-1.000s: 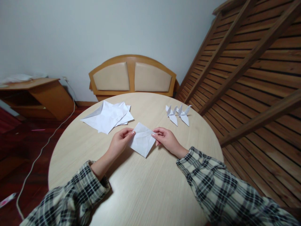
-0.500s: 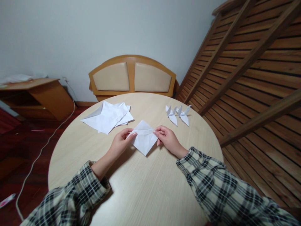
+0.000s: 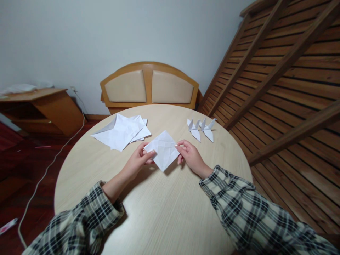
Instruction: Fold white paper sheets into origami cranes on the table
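A creased white folded paper (image 3: 163, 151), diamond-shaped with one corner toward me, is held between my hands just above the table. My left hand (image 3: 140, 156) pinches its left corner, thumb on top and fingers curled underneath. At the opposite corner my right hand (image 3: 190, 156) grips the paper between thumb and fingers. Beyond my left hand lies a loose stack of creased white paper sheets (image 3: 120, 132). Two white paper cranes (image 3: 194, 129) stand side by side past my right hand.
The round pale wooden table (image 3: 170, 209) spans the area under my arms. Behind it stands a padded wooden headboard (image 3: 148, 86). Wooden slats (image 3: 287, 81) lean along the right. At the left are a wooden cabinet (image 3: 58, 109) and a white cable (image 3: 50, 173) on the floor.
The folded paper has shifted slightly away from me and turned a little. My left hand's thumb and fingers have moved slightly with it; the stack and cranes are unmoved.
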`<state>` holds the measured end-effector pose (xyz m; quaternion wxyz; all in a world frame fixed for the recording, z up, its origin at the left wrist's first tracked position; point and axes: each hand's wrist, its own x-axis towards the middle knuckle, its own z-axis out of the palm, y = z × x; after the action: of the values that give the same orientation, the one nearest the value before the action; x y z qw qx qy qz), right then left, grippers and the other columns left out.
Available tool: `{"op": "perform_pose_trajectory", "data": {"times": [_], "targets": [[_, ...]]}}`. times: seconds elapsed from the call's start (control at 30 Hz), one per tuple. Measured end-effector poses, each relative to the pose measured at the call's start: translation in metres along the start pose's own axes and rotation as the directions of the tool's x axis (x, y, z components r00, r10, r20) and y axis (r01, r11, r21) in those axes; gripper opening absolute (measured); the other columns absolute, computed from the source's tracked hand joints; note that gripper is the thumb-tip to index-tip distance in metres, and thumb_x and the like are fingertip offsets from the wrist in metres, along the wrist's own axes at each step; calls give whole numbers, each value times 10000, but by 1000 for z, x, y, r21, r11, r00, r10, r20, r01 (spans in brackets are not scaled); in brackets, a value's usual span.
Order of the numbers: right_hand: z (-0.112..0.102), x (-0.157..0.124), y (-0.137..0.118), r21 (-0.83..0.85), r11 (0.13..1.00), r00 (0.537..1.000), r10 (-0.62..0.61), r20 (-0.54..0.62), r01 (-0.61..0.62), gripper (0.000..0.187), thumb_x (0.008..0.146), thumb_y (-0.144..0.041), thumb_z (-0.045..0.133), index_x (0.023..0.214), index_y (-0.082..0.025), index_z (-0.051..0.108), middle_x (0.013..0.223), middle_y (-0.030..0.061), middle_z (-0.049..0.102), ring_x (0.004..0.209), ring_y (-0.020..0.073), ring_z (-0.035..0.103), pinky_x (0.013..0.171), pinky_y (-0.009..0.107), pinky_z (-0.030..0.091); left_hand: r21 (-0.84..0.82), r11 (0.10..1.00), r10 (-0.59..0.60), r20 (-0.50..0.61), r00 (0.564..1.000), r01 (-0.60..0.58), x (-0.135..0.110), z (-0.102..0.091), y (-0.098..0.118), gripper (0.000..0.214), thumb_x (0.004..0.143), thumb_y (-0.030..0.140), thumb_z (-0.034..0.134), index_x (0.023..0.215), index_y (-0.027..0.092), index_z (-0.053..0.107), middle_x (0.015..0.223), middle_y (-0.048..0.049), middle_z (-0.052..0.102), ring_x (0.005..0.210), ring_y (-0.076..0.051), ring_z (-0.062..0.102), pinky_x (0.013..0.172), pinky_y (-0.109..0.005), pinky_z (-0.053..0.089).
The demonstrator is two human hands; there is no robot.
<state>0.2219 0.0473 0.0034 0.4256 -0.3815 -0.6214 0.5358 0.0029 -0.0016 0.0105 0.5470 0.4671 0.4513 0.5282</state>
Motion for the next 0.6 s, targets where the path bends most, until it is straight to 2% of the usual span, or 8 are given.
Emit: {"op": "perform_pose_trajectory", "data": {"times": [0.07, 0.17, 0.27, 0.4, 0.6], "targets": [[0, 0, 0, 11, 1000, 1000, -6, 5, 5, 278, 866, -474, 592, 910, -217, 494, 510, -75, 560, 402, 106, 576, 367, 181, 397, 28, 999, -36, 83, 996, 34, -1, 2, -2, 355, 747, 414, 766, 957, 159, 636, 840, -71, 659, 683, -165, 595, 614, -288, 492], [1, 0, 1, 13, 1000, 1000, 0, 18, -1, 285, 865, -476, 596, 920, -217, 491, 540, -70, 571, 406, 108, 583, 342, 177, 377, 106, 994, -44, 161, 986, 27, 0, 3, -5, 343, 775, 477, 721, 740, 148, 629, 662, -44, 601, 580, -136, 514, 552, -269, 423], [0, 0, 2, 30, 1000, 1000, 2, 29, -3, 286, 879, -478, 578, 940, -212, 495, 543, -71, 574, 408, 104, 583, 351, 178, 394, 148, 989, 5, 126, 992, -23, 1, 3, -6, 389, 776, 514, 693, 660, 162, 575, 591, -6, 536, 542, -118, 451, 531, -257, 370], [0, 1, 4, 26, 999, 999, -24, 41, 23, 262, 904, -452, 549, 962, -198, 522, 534, -74, 568, 426, 89, 585, 405, 179, 428, 167, 986, 13, 37, 999, -19, 4, 1, -8, 397, 749, 528, 693, 673, 165, 551, 615, 11, 522, 557, -114, 443, 548, -250, 360], [-1, 0, 2, -21, 1000, 998, -18, 68, 20, 249, 891, -430, 585, 965, -195, 547, 532, -67, 575, 425, 91, 558, 414, 196, 435, 177, 983, 34, 31, 999, -39, 5, -1, -10, 382, 762, 518, 678, 677, 170, 545, 613, 16, 517, 560, -116, 438, 550, -247, 353]]}}
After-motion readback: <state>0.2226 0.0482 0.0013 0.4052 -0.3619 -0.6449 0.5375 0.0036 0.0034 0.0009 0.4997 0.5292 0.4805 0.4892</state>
